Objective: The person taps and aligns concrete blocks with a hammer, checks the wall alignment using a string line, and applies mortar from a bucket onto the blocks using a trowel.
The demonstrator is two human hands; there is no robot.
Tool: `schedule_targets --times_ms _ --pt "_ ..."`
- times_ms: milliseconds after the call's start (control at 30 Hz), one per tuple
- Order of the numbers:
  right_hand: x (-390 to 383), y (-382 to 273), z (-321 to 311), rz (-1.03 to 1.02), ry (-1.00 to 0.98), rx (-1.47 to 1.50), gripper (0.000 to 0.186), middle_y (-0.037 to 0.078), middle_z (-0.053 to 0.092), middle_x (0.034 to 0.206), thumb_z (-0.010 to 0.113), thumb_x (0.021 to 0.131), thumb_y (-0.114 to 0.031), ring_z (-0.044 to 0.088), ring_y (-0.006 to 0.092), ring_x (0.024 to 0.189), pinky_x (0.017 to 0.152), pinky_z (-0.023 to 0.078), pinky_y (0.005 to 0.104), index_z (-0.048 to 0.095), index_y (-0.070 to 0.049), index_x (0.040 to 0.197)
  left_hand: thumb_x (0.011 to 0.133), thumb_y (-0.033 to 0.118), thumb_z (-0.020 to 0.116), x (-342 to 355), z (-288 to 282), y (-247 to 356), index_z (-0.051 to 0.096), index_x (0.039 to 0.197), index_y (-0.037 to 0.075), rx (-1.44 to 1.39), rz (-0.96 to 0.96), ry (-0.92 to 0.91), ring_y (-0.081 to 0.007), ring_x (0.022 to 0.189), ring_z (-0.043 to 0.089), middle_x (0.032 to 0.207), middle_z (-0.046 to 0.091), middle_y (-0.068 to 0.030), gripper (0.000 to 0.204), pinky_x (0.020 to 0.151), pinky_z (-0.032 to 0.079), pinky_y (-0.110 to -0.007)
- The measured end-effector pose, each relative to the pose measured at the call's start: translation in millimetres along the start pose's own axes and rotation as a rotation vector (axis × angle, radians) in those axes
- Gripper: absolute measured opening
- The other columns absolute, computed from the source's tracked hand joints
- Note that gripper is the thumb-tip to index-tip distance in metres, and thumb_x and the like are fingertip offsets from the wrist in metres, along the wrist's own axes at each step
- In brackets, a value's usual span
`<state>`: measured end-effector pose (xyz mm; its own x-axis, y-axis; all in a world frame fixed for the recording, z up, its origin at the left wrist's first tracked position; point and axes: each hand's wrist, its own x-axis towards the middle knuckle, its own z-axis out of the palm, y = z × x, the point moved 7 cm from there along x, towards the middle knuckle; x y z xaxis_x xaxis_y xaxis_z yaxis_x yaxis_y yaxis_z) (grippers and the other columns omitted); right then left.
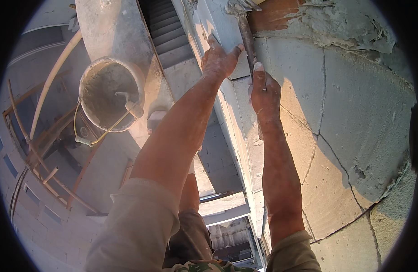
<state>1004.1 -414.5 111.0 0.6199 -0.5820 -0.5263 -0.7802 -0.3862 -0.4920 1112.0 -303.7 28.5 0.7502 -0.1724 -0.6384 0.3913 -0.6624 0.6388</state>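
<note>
The right hand [266, 93] closes its fingers on the dark, long-handled metal hammer [245, 34] over the pale grey block wall [293, 59] (already laid, though rough grey mortar [349, 22] farther away looks unfinished), while the left hand [219, 62], fingers spread, rests at its edge.

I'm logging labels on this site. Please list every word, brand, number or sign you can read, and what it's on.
No readable text: none shows on the bucket, the hammer-like tool in the right hand, or the block wall.
The distant surfaces at lower left are too hazy to tell.
</note>
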Motion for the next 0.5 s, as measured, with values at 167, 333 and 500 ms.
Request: schedule_targets --times_ms 167,333,500 --pt "-24 -28 -25 -0.211 0.102 0.253 0.049 0.018 0.058 0.066 0.034 0.099 -0.040 0.060 0.0400 0.065 0.060 0.047 0.0384 0.060 0.001 0.090 0.077 0.047 0.062 -1 -1 1 0.025 0.136 -0.005 -0.016 -0.025 -0.035 -0.0409 0.114 0.052 0.118 0.055 -0.0283 0.087 0.100 0.038 -0.042" --pt "7 -22 -16 -0.301 0.192 -0.032 0.051 0.024 0.062 0.075 0.035 0.097 -0.043 0.061 0.0449 0.074 0.065 0.049 0.0459 0.060 0.000 0.088 0.077 0.047 0.063 0 5 4 0.026 0.135 -0.004 -0.042 0.032 -0.041 -0.0392 0.114 0.053 0.118 0.056 -0.0273 0.086 0.100 0.038 -0.041" --pt "15 -15 -6 -0.069 -0.014 -0.176 0.058 0.029 0.062 0.092 0.034 0.095 -0.049 0.057 0.0469 0.093 0.081 0.047 0.0488 0.063 0.000 0.098 0.077 0.047 0.062 -1 -3 0 0.028 0.134 -0.003 -0.007 0.019 -0.019 -0.0393 0.115 0.052 0.117 0.056 -0.0267 0.083 0.100 0.037 -0.041"
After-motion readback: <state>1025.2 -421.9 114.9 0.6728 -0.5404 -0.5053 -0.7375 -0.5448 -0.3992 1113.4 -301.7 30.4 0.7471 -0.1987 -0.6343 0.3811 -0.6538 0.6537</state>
